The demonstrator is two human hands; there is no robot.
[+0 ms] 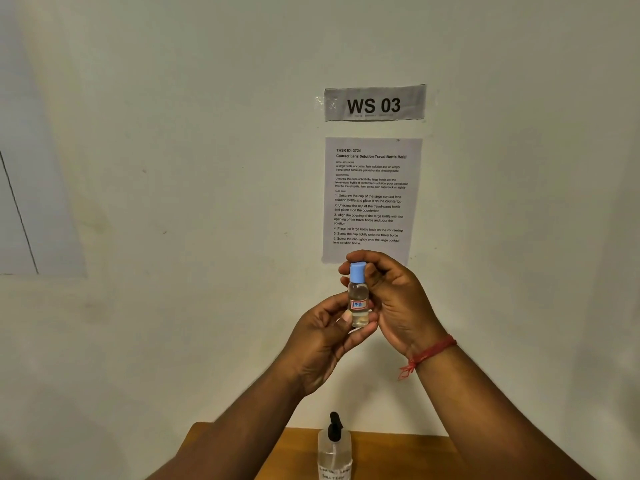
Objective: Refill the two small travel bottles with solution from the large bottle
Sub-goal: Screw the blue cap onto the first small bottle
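**Cap handling on the travel bottle: spill and drop hazards**

The travel bottle (pixel 358 301) is held upright in the air, in front of the instruction sheet (pixel 372 199) and well above the large bottle (pixel 334 448). The left hand (pixel 323 336) grasps its lower body, thumb on the front just below the red label. The right hand (pixel 388 292) has its fingers curled round the blue cap (pixel 357 271). Liquid shows in the bottle; its exact level cannot be read.

The large bottle stands on the wooden table (pixel 398 455), directly below the travel bottle, with its black dispenser top fitted. The second travel bottle is not in view.

Probable hazards:
- The bottle is small and smooth. A hard twist at the cap may turn it in the left hand or let it slip, dropping it toward the large bottle.
- Tilting with the cap loose would spill solution.
- Whether the cap is being tightened or loosened cannot be determined.
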